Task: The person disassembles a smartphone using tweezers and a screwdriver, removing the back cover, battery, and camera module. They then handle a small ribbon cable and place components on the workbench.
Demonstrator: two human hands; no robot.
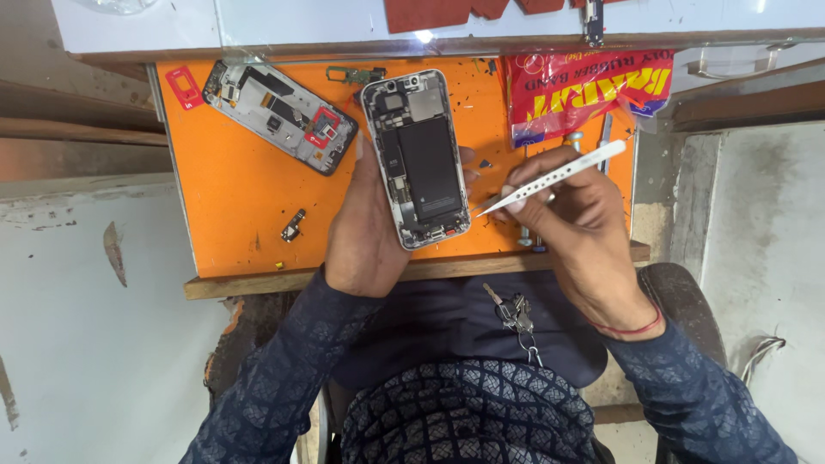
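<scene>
My right hand (574, 215) pinches white tweezers (554, 178), fingers closed round the middle, tips pointing left and down toward the lower right edge of the phone (416, 159). I can't tell if the tips touch it; they sit just beside the bottom corner. My left hand (365, 228) cups the phone from its left side, fingers wrapped under, fingertips showing past the right edge, thumb along the left rim. The phone is open, back off, black battery in the middle, camera block at the top, held upright over the orange mat (232, 189) near the mat's centre. Red thread on my right wrist. Out from there: a second phone (279, 105), also open, lies tilted at the mat's upper left, with a small red card (184, 87) just beside its left end. A green flex part (354, 75) lies between the two phones near the top edge. A small dark part (293, 227) lies on the mat to the left of my left hand, apart from it. A red and yellow bag (584, 86) covers the mat's upper right corner, above my right hand. Screws and a metal tool show near it, partly hidden by my hand. The mat sits on a wooden worktop (258, 283). Keys (514, 316) hang at my lap below the worktop edge.
</scene>
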